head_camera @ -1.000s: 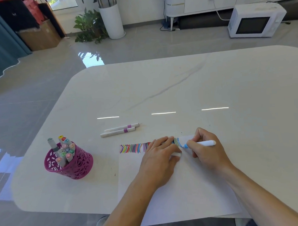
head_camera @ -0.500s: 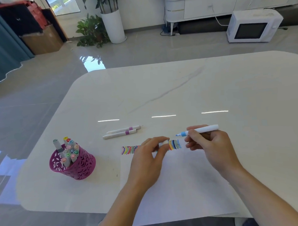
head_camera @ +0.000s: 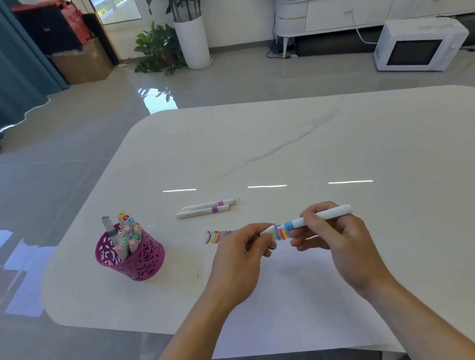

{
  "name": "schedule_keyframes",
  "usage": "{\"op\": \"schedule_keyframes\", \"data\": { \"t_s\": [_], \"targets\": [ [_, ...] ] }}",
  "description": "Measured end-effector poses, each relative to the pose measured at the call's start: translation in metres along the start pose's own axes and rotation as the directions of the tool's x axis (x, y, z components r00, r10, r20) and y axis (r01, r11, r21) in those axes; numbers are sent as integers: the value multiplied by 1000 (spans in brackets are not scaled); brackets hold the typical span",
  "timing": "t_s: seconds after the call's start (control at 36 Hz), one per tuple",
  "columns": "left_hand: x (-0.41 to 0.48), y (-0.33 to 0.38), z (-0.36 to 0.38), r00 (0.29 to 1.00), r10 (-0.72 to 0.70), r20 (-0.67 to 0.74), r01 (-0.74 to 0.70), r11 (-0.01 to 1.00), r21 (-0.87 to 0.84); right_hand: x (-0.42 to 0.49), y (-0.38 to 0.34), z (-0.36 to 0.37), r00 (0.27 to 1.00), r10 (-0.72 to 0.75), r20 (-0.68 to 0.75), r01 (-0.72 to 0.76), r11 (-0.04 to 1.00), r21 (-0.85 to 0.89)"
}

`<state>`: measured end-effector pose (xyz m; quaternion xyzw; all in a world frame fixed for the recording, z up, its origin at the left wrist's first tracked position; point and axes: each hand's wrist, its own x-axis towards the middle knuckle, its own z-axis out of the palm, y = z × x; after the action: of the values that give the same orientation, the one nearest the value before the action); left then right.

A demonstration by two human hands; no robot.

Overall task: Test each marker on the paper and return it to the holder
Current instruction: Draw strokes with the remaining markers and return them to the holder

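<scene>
Right hand (head_camera: 342,246) grips marker (head_camera: 325,215) | left hand (head_camera: 239,258) pinches cap (head_camera: 268,229) at its tip | marker white, blue band

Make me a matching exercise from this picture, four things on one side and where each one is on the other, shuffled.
1. blue-banded marker
2. white cap
3. purple-banded markers
4. holder

A. standing on the table left of the paper
B. pinched in the left hand
C. lying on the table beyond the paper
D. gripped in the right hand

Pairs: 1-D, 2-B, 3-C, 4-A
</scene>
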<state>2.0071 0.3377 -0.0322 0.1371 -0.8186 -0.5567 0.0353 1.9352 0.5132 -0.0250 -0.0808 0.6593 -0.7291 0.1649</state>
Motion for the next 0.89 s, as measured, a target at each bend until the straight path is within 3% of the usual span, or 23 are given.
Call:
{"op": "schedule_keyframes", "data": {
  "t_s": [0.31, 0.72, 0.89],
  "targets": [
    [1, 5, -3, 997, 19, 69, -25, 996, 84, 2, -1, 1, 998, 13, 65, -11, 999, -32],
    [-1, 2, -1, 995, 96, -27, -91, 985, 146, -1, 5, 8, 998, 49, 33, -52, 995, 83],
    [-4, 5, -4, 998, 62, -2, -61, 990, 129, -2, 11, 12, 982, 121, 143, -127, 991, 31]
  ]
}}
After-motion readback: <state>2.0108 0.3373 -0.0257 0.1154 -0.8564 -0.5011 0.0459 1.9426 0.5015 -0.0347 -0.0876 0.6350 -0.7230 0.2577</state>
